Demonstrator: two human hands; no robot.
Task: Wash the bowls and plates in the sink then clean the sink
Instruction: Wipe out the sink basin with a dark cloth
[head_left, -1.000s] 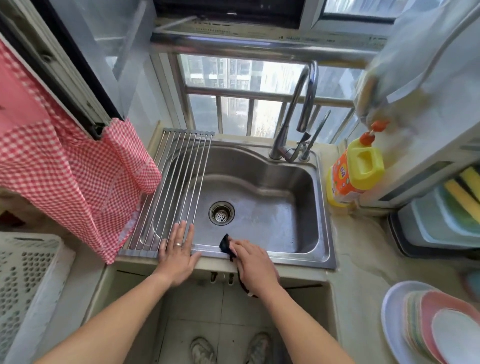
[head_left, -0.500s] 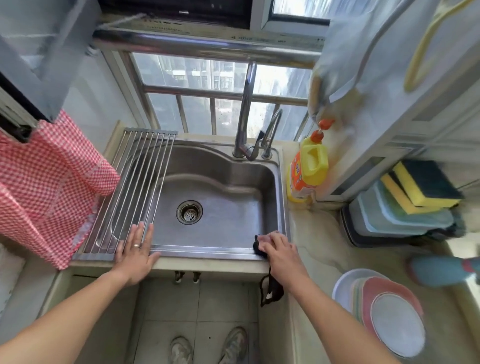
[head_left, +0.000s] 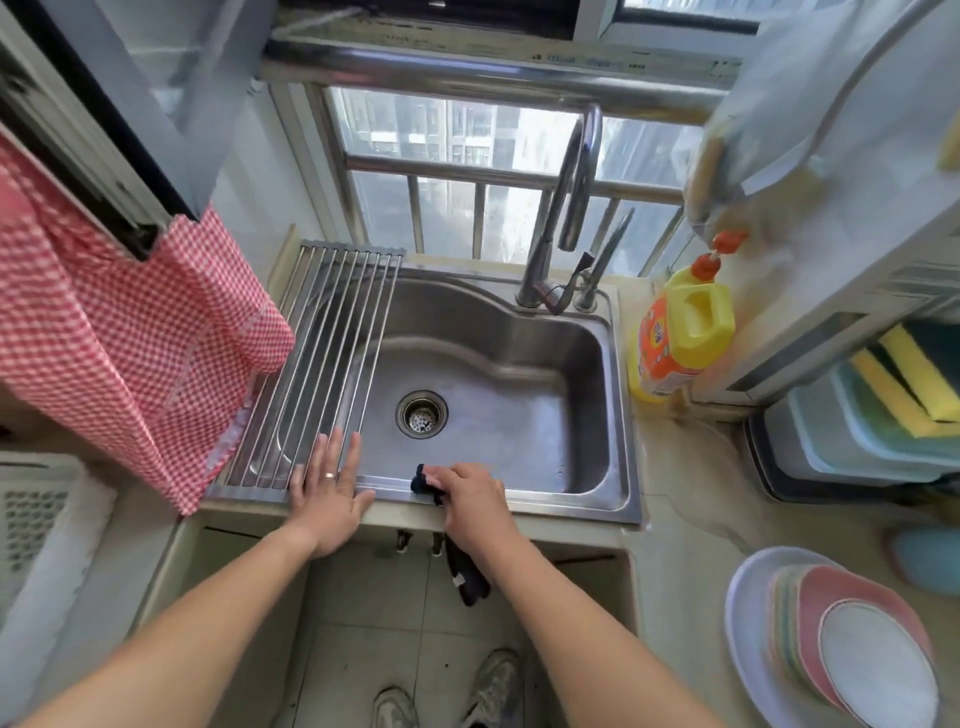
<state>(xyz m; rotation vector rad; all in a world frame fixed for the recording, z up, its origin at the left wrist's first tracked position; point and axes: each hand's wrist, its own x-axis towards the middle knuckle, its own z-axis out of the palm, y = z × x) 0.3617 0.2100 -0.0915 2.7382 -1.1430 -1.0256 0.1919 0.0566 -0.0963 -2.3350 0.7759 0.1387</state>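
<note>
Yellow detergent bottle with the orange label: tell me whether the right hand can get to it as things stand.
Probably yes. The yellow detergent bottle stands on the counter beside the steel sink, nothing before it. But the right hand grips a dark cloth, so its fingers are occupied.

The sink (head_left: 519, 374) sits in the counter (head_left: 670, 519), with the faucet (head_left: 566, 218) behind it. A rack (head_left: 322, 364) lies across its left side. A bottle (head_left: 680, 332) stands right of it. Plates (head_left: 841, 660), apparently stacked, lie front-right on the counter.
</note>
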